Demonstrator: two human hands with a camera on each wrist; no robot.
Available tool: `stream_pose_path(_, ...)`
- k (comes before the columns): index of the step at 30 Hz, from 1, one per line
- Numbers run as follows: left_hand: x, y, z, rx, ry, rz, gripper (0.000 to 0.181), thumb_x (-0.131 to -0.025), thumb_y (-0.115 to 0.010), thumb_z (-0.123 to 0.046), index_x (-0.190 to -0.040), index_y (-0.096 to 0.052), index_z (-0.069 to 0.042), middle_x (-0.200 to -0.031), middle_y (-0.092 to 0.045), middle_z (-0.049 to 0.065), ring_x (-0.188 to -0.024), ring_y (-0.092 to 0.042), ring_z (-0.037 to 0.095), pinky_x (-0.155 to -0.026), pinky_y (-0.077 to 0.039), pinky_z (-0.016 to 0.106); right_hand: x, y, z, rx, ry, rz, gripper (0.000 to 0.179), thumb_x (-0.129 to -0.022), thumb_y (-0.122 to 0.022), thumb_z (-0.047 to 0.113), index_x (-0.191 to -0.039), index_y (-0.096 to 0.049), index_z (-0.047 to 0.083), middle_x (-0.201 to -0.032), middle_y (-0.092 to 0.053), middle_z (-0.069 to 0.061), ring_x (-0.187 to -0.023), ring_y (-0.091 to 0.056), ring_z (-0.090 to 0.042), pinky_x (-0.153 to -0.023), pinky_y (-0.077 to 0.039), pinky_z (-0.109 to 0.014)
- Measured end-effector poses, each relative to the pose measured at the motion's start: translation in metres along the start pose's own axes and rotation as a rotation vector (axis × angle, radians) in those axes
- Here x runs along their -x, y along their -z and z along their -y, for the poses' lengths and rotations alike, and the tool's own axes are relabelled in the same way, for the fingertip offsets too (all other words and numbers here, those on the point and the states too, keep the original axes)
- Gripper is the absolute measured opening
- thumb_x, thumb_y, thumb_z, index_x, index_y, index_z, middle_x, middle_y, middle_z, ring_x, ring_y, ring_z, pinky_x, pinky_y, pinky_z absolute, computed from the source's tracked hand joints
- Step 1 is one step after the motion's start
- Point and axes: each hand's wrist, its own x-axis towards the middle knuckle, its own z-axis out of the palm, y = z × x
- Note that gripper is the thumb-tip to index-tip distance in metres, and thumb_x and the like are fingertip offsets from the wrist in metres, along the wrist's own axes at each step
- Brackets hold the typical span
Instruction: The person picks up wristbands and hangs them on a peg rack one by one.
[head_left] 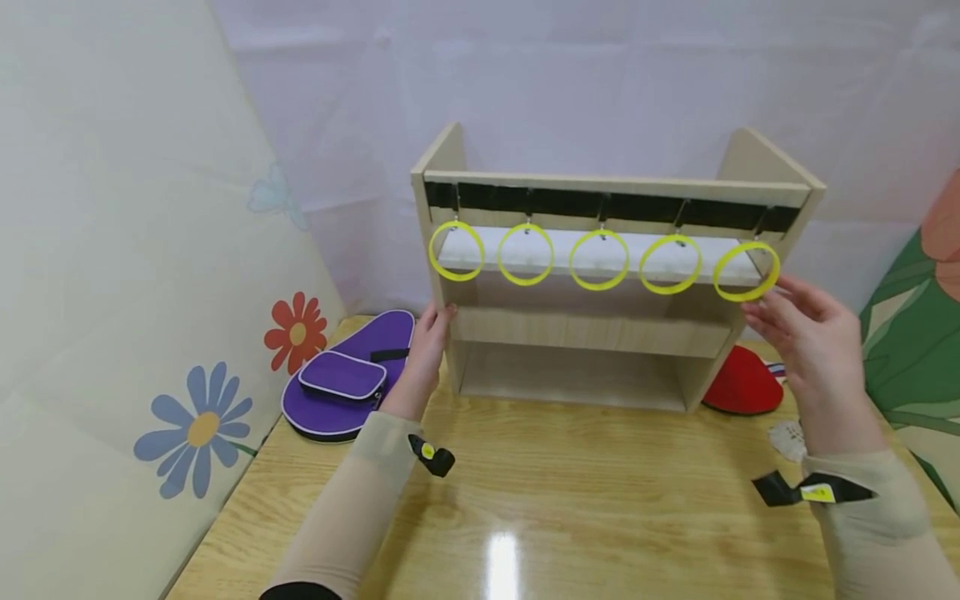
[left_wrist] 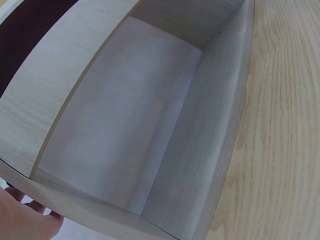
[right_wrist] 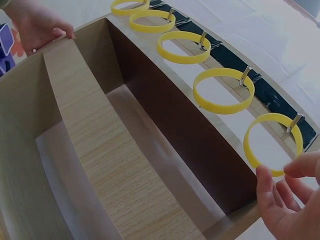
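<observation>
A small wooden shelf (head_left: 592, 329) stands on the table, with several yellow rings (head_left: 600, 260) hanging in a row from metal hooks along its black strip. My left hand (head_left: 427, 354) grips the shelf's left side panel; in the left wrist view its fingers (left_wrist: 37, 207) curl round the panel's edge. At the other end, my right hand (head_left: 813, 354) is at the rightmost yellow ring (head_left: 772, 279). In the right wrist view, its thumb and index finger pinch the lower edge of that ring (right_wrist: 246, 145), which still hangs on its hook (right_wrist: 295, 121).
A purple paddle case (head_left: 341, 375) lies left of the shelf, beside my left forearm. Behind the shelf's right side, a red table tennis paddle (head_left: 746, 383) shows partly. A whitish lacy piece (head_left: 787, 437) lies near my right wrist. The wood-grain table (head_left: 585, 483) extends in front.
</observation>
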Motion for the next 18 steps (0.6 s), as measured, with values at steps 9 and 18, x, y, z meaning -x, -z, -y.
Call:
stream_pose_path(9, -0.004, -0.003, 0.001, 0.033, -0.019, 0.037, 0.049, -0.104, -0.042, -0.025, -0.152, -0.038, -0.015, -0.148, -0.045, 0.02, -0.131, -0.043, 0.029, -0.114, -0.029, 0.049, 0.005, 0.006, -0.001, -0.111, -0.001, 0.063, 0.029, -0.09, -0.068, 0.001, -0.117, -0.069, 0.01, -0.095, -0.074, -0.004, -0.077, -0.073, -0.018, -0.068, -0.059, -0.027)
stream_pose_path(18, -0.002, 0.002, -0.004, -0.078, -0.062, 0.0, 0.049, -0.101, -0.051, -0.028, -0.149, -0.045, -0.017, -0.144, -0.053, 0.016, -0.125, -0.051, 0.026, -0.111, -0.036, 0.043, 0.01, 0.01, -0.014, -0.067, 0.032, 0.114, 0.029, -0.091, -0.066, 0.002, -0.118, -0.067, 0.012, -0.099, -0.07, -0.003, -0.08, -0.072, -0.016, -0.068, -0.059, -0.027)
